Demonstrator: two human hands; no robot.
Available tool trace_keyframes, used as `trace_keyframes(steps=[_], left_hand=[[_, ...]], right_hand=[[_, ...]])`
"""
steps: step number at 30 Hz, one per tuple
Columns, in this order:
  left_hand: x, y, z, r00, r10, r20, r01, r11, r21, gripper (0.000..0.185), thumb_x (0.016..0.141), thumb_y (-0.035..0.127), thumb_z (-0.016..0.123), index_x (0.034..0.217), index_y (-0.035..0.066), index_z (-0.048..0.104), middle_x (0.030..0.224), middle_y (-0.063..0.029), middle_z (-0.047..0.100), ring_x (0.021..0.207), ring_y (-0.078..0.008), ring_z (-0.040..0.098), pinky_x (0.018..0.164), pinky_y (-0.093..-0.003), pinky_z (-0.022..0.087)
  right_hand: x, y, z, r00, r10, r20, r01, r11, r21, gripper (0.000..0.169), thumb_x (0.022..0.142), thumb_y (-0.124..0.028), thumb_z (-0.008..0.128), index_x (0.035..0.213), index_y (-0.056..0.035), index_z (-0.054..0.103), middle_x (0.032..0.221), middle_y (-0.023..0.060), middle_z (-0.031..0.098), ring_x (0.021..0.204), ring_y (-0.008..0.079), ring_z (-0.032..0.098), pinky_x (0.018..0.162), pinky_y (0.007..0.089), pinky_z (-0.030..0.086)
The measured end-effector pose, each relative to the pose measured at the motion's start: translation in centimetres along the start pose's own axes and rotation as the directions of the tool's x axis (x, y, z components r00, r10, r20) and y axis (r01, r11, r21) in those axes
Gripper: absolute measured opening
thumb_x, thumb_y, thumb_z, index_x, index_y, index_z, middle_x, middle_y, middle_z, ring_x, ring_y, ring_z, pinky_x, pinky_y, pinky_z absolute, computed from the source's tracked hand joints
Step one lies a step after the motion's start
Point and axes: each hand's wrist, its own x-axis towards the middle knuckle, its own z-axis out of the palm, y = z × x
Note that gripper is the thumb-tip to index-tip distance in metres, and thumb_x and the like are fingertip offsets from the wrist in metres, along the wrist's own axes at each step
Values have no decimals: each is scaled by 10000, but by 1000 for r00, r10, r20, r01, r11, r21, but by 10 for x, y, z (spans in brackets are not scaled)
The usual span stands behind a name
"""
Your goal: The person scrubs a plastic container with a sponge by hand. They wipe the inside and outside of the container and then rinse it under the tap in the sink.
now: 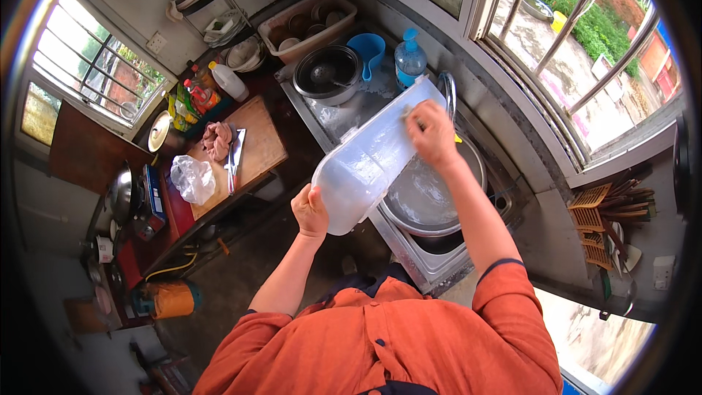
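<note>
My left hand (pixel 311 211) grips the near, rounded end of a translucent plastic lid or shallow tub (pixel 359 159), thumb on its upper face. The piece is tilted, wet and shiny, and reaches up toward the faucet (pixel 449 90). Near its far end, my right hand (pixel 433 134) presses a small greyish scrubbing pad (pixel 406 113) to the surface. The fingers hide most of that pad. Under my right forearm, a round metal basin (pixel 422 197) of water rests over the stainless steel sink (pixel 433 269).
Beyond the lid stand a blue pump bottle (pixel 410 60), a blue dipper (pixel 366 50) and a dark pot with a skimmer (pixel 326 74). A pink tub of bowls (pixel 307 24) sits behind. Leftward, a knife (pixel 236 159) lies on a wooden board (pixel 258 137). Window bars (pixel 576 33) are at right.
</note>
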Motion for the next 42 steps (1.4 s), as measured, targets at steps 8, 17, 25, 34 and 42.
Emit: trace_keyframes(steps=[8, 17, 25, 34, 42], left_hand=[[7, 5, 1, 998, 1, -62, 1, 1000, 30, 649, 977, 587, 467, 722, -6, 535, 574, -57, 428, 554, -105, 411, 511, -299, 378], [9, 3, 7, 998, -46, -46, 47, 999, 19, 662, 967, 605, 473, 722, -7, 536, 581, -48, 442, 568, -98, 424, 525, -291, 386], [1, -4, 4, 994, -96, -57, 92, 994, -59, 625, 981, 579, 472, 748, 6, 561, 624, 15, 502, 623, -74, 446, 561, -277, 399], [3, -20, -14, 993, -103, -56, 96, 988, -119, 669, 969, 619, 453, 762, -6, 575, 663, 26, 544, 649, -66, 483, 584, -259, 415], [0, -27, -23, 998, -58, 11, 59, 992, -108, 688, 976, 626, 423, 716, -2, 528, 617, 9, 507, 610, -71, 460, 546, -280, 381]], right_hand=[[-20, -90, 5, 975, -213, 60, 197, 959, 205, 104, 781, -80, 673, 725, -67, 587, 850, 112, 611, 803, 315, 604, 706, 405, 495], [-4, -2, 1, 1000, -26, -15, 27, 999, 18, 114, 825, -86, 671, 739, -47, 606, 834, 105, 621, 822, 308, 606, 732, 400, 494], [5, -7, 8, 998, -44, 48, 38, 992, 120, 107, 801, -79, 688, 734, -53, 610, 813, 113, 614, 820, 331, 603, 713, 416, 490], [5, -50, 22, 978, -205, 48, 202, 978, 57, 20, 790, -66, 672, 793, -61, 654, 903, 114, 663, 883, 327, 622, 789, 406, 505], [68, 65, 26, 984, 168, 54, -153, 966, -208, 104, 831, -120, 616, 834, -58, 700, 949, 149, 672, 895, 371, 637, 804, 458, 518]])
